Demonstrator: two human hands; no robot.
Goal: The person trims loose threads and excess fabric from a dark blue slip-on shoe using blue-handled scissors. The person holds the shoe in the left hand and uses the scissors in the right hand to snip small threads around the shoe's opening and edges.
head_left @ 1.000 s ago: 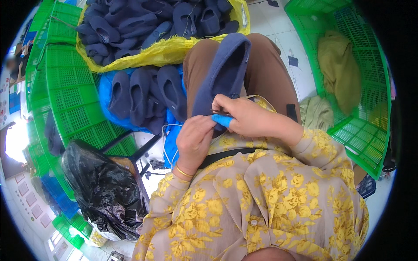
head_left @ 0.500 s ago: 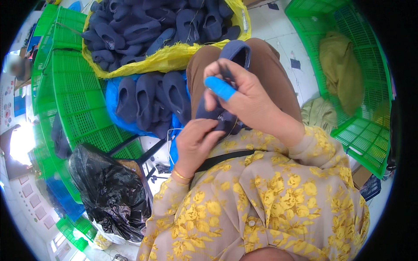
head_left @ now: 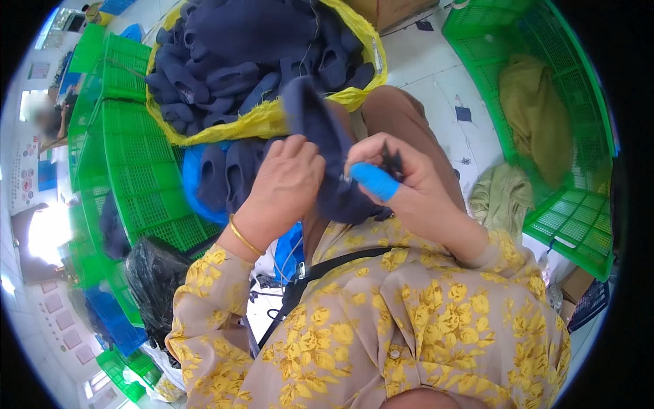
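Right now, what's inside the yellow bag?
The yellow bag is heaped with dark navy slipper pieces, piled past its rim. Only the top layer shows; whatever lies deeper or at the bottom is covered.

The slipper upper [head_left: 320, 146] in the hands is navy, matching the pile in the far yellow bag [head_left: 262, 119]. A bright blue cot [head_left: 373, 181] covers one right finger. The sleeves [head_left: 436, 320] are beige with yellow flowers. Crates [head_left: 139, 184] left and right are green; an olive cloth [head_left: 535, 112] lies at right.
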